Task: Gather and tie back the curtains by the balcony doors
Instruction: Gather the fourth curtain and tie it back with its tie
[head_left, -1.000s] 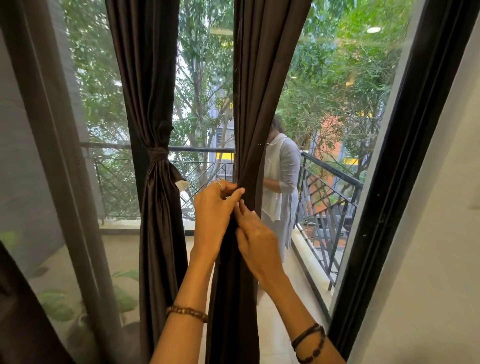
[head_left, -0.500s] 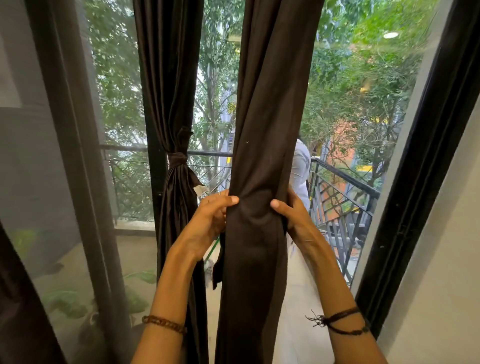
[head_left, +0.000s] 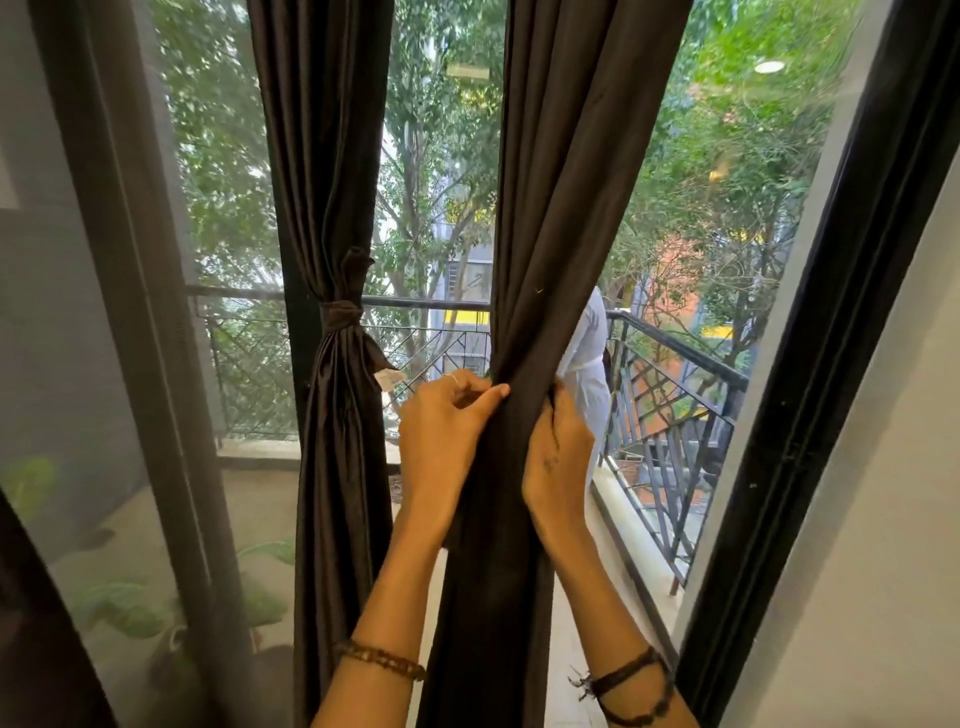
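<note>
Dark brown fabric curtain, ungathered panel (head_left: 550, 234): hangs before the balcony glass, bunched at rail height. Left hand (head_left: 441, 436): fingers curled, pinching its left edge. Right hand (head_left: 558, 457): fingers wrapped round its right side. Second dark brown curtain (head_left: 332, 208): left of it, knotted with matching tie (head_left: 343, 314).

glass doors (head_left: 218, 156) | balcony railing (head_left: 675, 374) | trees (head_left: 727, 156) | daylight | pale wall (head_left: 883, 519)

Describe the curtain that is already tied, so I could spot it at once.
Look at the balcony doors, where two dark brown curtains hang. The tied curtain is the one further left, knotted at railing height, with no hands on it.
</note>
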